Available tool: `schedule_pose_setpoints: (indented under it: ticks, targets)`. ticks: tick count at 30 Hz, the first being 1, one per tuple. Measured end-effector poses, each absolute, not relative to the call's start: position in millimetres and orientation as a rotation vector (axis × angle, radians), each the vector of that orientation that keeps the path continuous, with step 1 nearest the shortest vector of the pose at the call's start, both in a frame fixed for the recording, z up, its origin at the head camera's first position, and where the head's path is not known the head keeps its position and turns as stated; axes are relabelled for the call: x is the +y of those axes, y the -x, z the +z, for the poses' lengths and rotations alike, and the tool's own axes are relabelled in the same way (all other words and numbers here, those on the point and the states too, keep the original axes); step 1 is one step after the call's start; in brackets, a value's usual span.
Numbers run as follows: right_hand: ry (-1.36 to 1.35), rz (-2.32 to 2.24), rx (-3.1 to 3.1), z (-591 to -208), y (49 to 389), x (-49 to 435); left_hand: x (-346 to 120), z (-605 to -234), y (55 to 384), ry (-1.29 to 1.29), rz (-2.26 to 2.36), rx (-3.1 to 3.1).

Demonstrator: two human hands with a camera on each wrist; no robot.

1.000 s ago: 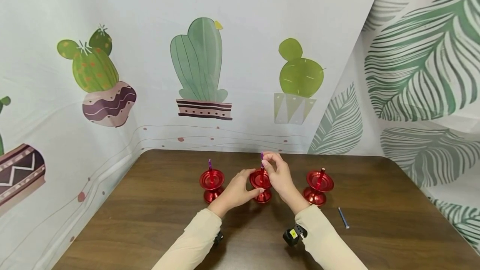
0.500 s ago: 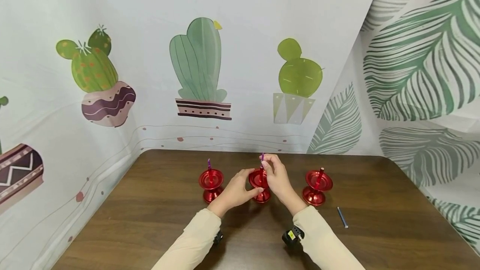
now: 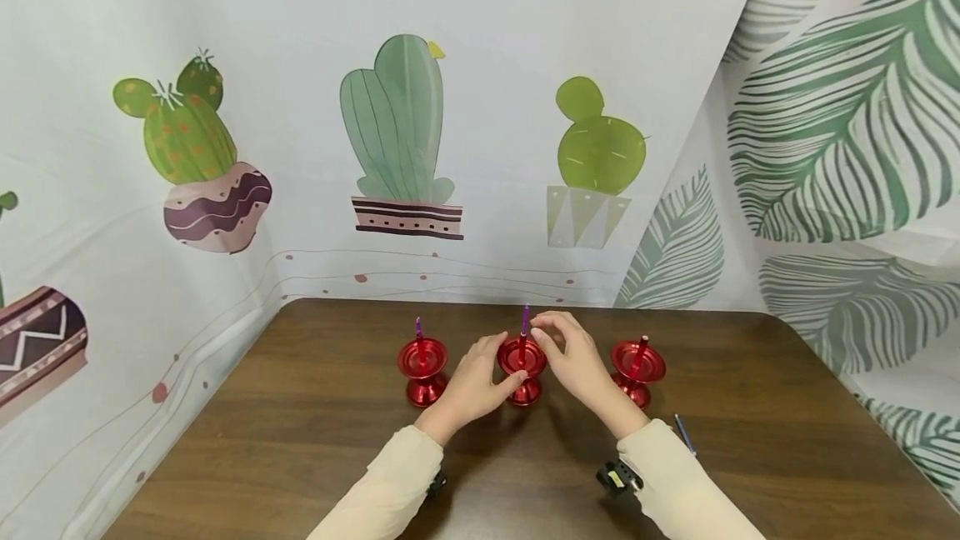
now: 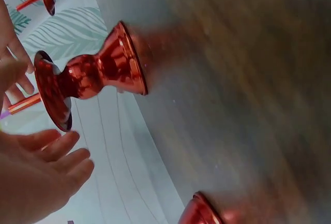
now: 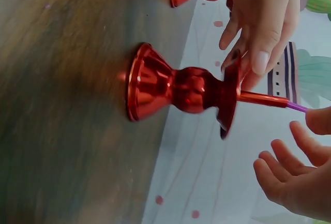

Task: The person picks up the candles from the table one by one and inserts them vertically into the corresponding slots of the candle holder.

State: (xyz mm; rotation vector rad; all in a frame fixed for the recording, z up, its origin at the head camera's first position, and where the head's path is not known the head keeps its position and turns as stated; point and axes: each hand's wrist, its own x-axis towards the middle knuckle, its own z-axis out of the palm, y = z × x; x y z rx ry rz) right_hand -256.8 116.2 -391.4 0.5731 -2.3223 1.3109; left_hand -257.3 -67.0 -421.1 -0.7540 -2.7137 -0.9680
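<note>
white cloth (image 3: pixel 495 107) printed with potted cacti (image 3: pixel 397 132) hangs behind a dark wood table (image 3: pixel 300 440), and leaf-patterned cloth (image 3: pixel 847 115) takes over on the right. the left hand (image 3: pixel 472 386) spreads thumb and fingers to either side of the middle red holder (image 3: pixel 533 363), curved about the rim of its dish and holding it. the right hand (image 3: pixel 577 362) is let go, thumb and fingers loosely bent just beside the thin purple candle (image 3: pixel 525 320), a narrow gap showing between them from the head view. that candle stands upright atop the red stem (image 3: pixel 522 350) of the middle holder. cream sleeves (image 3: pixel 390 482) angle inward from below. the left holder (image 3: pixel 425 367), bearing another purple candle (image 3: pixel 419 327), is near the left hand; the right forearm hides part of the right holder (image 3: pixel 647 369), and a blue stick (image 3: pixel 685 435) lies just past that sleeve. wood separates the three holders, the rounded far corners lie well out to each side, and the far edge runs close behind.
</note>
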Motion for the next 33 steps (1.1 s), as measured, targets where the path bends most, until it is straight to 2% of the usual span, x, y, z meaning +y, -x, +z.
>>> schedule_pose_setpoints:
  ticks: [8,17,33]
  targets:
    - [-0.603,1.165,-2.362,-384.4,239.7,139.9,-61.4,-414.7,245.0,0.724,-1.022,-2.398]
    - [-0.603,1.004,-2.268,-373.8,221.2,171.0,-44.4,-401.1,235.7,0.859,-1.12,-2.119]
    - [-0.398,0.888,-2.331,-376.5,200.0,238.3,14.9,-394.0,234.5,1.019,-1.108,-2.406]
